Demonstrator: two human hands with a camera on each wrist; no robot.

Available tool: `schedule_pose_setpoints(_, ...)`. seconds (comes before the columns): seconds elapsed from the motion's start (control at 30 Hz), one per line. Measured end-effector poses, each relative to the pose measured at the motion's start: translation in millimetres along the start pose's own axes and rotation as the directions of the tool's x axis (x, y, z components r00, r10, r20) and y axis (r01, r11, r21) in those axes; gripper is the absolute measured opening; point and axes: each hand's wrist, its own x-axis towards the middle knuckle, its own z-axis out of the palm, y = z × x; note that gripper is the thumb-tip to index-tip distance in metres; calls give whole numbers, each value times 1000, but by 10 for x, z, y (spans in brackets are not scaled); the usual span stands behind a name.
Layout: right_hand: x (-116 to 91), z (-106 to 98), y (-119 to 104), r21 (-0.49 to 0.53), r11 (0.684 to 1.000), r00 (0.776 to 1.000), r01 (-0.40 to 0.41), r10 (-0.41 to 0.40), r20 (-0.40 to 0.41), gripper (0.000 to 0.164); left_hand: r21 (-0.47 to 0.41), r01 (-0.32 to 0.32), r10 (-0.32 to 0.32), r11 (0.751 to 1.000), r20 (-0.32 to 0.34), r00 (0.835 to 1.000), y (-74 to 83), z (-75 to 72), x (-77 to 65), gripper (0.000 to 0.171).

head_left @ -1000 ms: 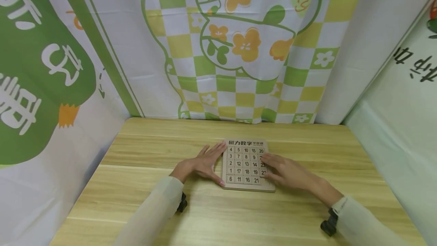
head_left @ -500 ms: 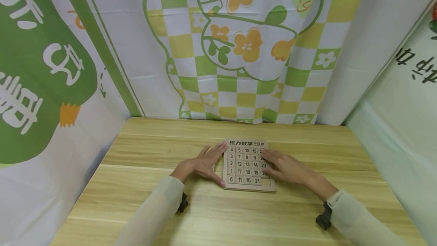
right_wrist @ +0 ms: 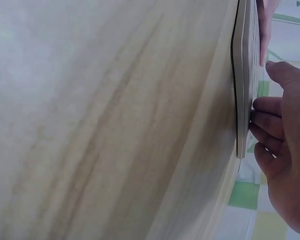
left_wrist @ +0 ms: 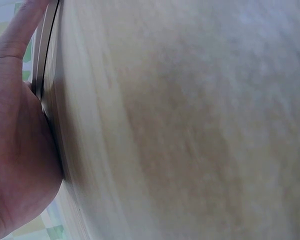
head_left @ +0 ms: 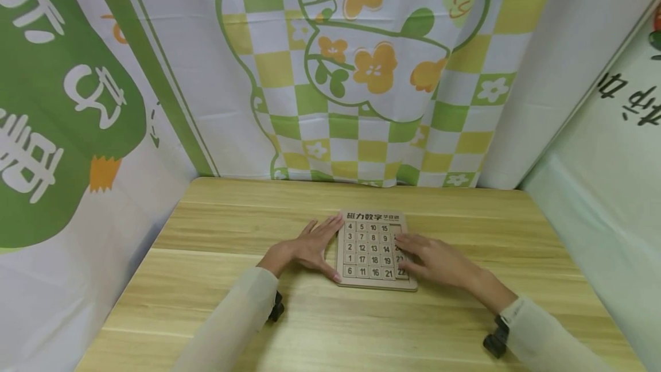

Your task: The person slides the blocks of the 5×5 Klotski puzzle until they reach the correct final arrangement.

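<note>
A number slide puzzle (head_left: 380, 286), a flat wooden board with numbered square tiles in rows, lies on the table. My left hand (head_left: 310, 248) is spread along its left side, fingers touching the upper left corner and thumb (head_left: 335, 276) at the lower left. Over the right-hand column my right hand (head_left: 434, 258) touches the tiles with its fingertips, covering part of them. The top right slot (head_left: 395, 228) is bare, and tile 22 (head_left: 401, 272) sits in the bottom right corner. In the right wrist view the right fingers (right_wrist: 267, 120) meet the board's face.
The wooden table (head_left: 217, 211) extends around the board on all sides. Behind it hangs a patterned curtain (head_left: 341, 148) in green, yellow and white. Printed cloth walls (head_left: 67, 131) stand at left and right. Each wrist carries a small black camera (head_left: 496, 342).
The right-hand column of tiles has slid toward me, leaving its top slot bare and tile 22 in the bottom corner. My right fingers moved down with it; my left hand stayed put.
</note>
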Motion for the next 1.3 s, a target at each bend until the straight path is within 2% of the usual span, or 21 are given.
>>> schedule_pose_setpoints(0.33,7,-15,-65,-42,998,999,44,-45,-17,55,-16,9,-9,1000,11,1000,-139,88,54,149)
schedule_pose_setpoints(0.77,94,-75,-119,-39,999,999,33,-33,-4,55,2,6,-6,1000,1,1000,0,-16,-8,142)
schedule_pose_setpoints(1.03,278,-82,-245,-17,998,998,65,-65,2,56,-49,-21,21,999,-1,1000,-70,22,9,148)
schedule_pose_setpoints(1.3,479,-38,-336,25,995,995,94,-95,38,55,-48,-21,21,999,-5,1000,-127,81,50,149)
